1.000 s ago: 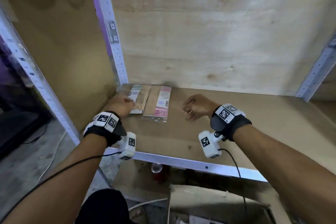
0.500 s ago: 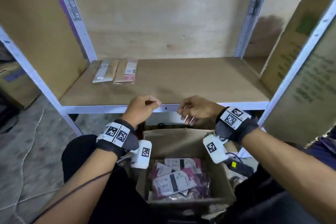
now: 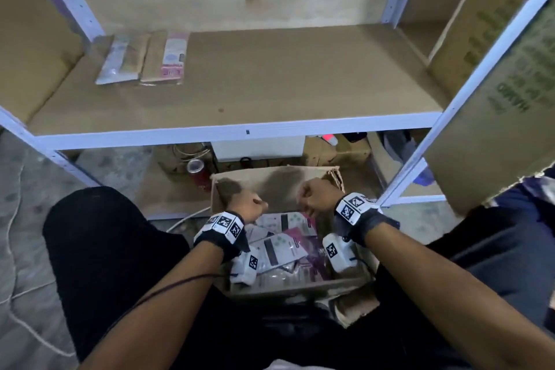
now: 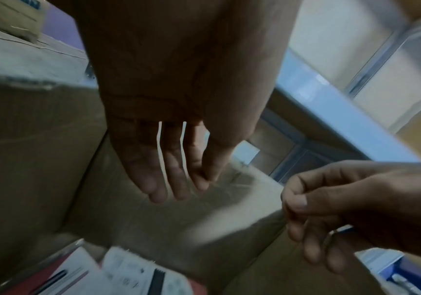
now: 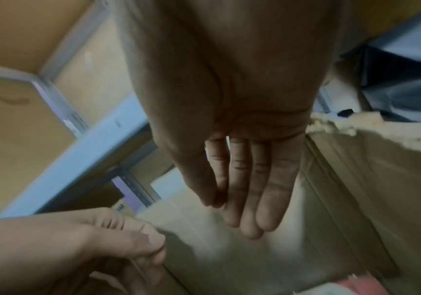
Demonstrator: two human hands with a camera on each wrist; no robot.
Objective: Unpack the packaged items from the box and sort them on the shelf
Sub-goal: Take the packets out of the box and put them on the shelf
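An open cardboard box [image 3: 270, 180] stands on the floor between my knees, holding several white and pink packaged items [image 3: 282, 249]. My left hand [image 3: 249, 207] and right hand [image 3: 312, 195] hover side by side over the box's far half, loosely curled and holding nothing. In the left wrist view the left hand's fingers [image 4: 176, 189] hang relaxed above the box wall [image 4: 179, 229] and packets [image 4: 133, 275]. The right hand's fingers [image 5: 249, 219] also point down into the box. Two flat packets [image 3: 120, 60] [image 3: 168, 60] lie side by side at the back left of the shelf board [image 3: 285, 78].
Under the shelf are a red can [image 3: 196, 171], a white box [image 3: 258, 150] and cables. A large printed cardboard panel [image 3: 495, 99] leans at the right behind a white shelf post [image 3: 468, 84]. My dark-clothed knees flank the box.
Both hands have drawn back from the two packets on the shelf and dropped down over the box on the floor. The view has tilted down with them.
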